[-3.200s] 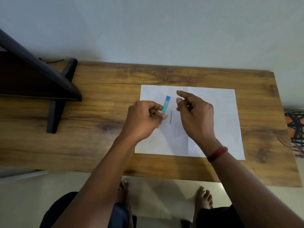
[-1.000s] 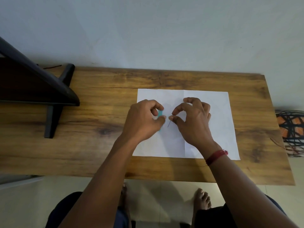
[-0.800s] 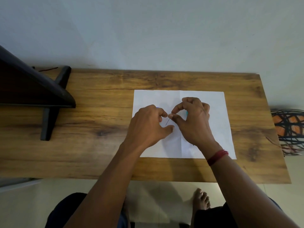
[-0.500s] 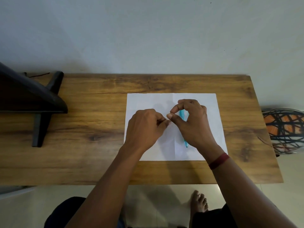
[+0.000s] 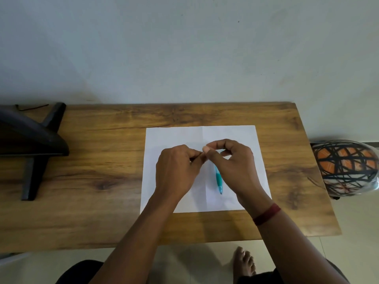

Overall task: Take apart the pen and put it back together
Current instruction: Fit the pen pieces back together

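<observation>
My left hand point(image 5: 177, 167) and my right hand point(image 5: 235, 160) meet fingertip to fingertip above the white paper sheet point(image 5: 164, 138). The left hand's fingers are closed on a thin dark refill point(image 5: 195, 159), of which only a sliver shows. The right thumb and forefinger pinch at its right end, where the two hands touch. A teal pen barrel point(image 5: 218, 180) points toward me under the right hand, its tip over the paper. I cannot tell whether the barrel rests on the sheet or is tucked in the right hand's lower fingers.
The paper lies on a wooden table point(image 5: 102, 160) set against a pale wall. A black stand point(image 5: 32, 144) occupies the table's left end. An orange and black ball point(image 5: 344, 167) sits beyond the right edge. My bare foot point(image 5: 244, 261) is on the floor below.
The left hand no longer shows the teal barrel, which now sits under the right hand. The right hand picked up the thin refill from the paper and both hands closed together on it.
</observation>
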